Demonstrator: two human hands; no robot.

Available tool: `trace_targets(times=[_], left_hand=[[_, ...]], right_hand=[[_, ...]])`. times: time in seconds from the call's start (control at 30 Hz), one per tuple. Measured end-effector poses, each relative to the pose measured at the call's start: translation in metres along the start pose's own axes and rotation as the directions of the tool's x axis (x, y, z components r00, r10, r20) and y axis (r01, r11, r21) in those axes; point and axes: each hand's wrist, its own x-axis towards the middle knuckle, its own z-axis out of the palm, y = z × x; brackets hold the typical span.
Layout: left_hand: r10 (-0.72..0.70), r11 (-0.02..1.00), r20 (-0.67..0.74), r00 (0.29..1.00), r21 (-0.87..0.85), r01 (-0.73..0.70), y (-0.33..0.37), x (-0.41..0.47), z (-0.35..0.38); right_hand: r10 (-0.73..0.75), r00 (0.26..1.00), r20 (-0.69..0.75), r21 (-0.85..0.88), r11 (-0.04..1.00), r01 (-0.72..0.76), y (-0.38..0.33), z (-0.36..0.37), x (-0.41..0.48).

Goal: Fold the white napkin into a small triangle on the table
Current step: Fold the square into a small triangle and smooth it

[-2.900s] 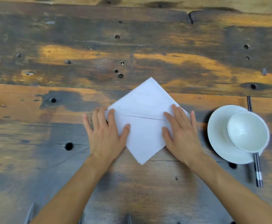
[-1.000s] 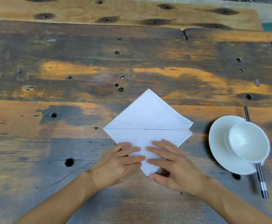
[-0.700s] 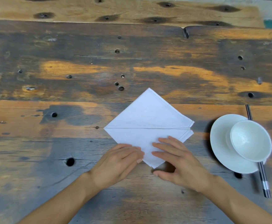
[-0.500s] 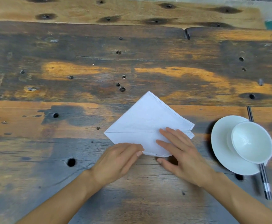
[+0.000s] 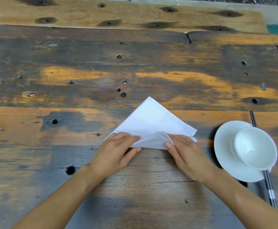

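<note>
While the scarred wooden table (image 5: 135,63) gives a broad, flat bed for the work, I watch from my remote station as a person turns the near corner of the white napkin (image 5: 153,119) up toward its far point. The napkin lies flat ahead of the grip, its peak pointing away from the person, its near corner lifted off the wood and curling over between the two hands. The left hand (image 5: 116,151) is closed on the cloth to the left of that raised flap, thumb below the near edge and fingers on top, which I take to steady one end of the new crease. The right hand (image 5: 184,151) mirrors it on the other side, thumb tip pressed at the fold and fingers spread over the right corner, where layered hems show just beyond the knuckles. Pinching from both sides looks meant to keep the flap centred as it travels. Well to the right of the grip stands a white saucer (image 5: 224,146) carrying a small white bowl (image 5: 255,147), with dark chopsticks (image 5: 270,187) tucked beneath, set clear of the folding. I judge the fold about half made; the flap is not yet laid down or pressed.
</note>
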Motion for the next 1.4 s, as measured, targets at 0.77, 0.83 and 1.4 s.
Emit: trace_targets(times=[0.77,0.83,1.4], left_hand=[[-0.468,0.872,0.174,0.866,-0.070,0.485,-0.028,0.050,0.000],[-0.482,0.867,0.163,0.861,-0.052,0.495,-0.030,0.053,0.000],[-0.518,0.849,0.194,0.833,-0.002,0.528,-0.031,0.060,-0.006]], right_hand=[[0.226,0.958,-0.176,0.063,0.974,-0.218,0.023,0.003,0.063],[0.266,0.952,-0.152,0.066,0.964,-0.259,0.025,0.004,0.067],[0.181,0.981,-0.074,-0.062,0.981,-0.185,0.024,-0.009,0.102]])
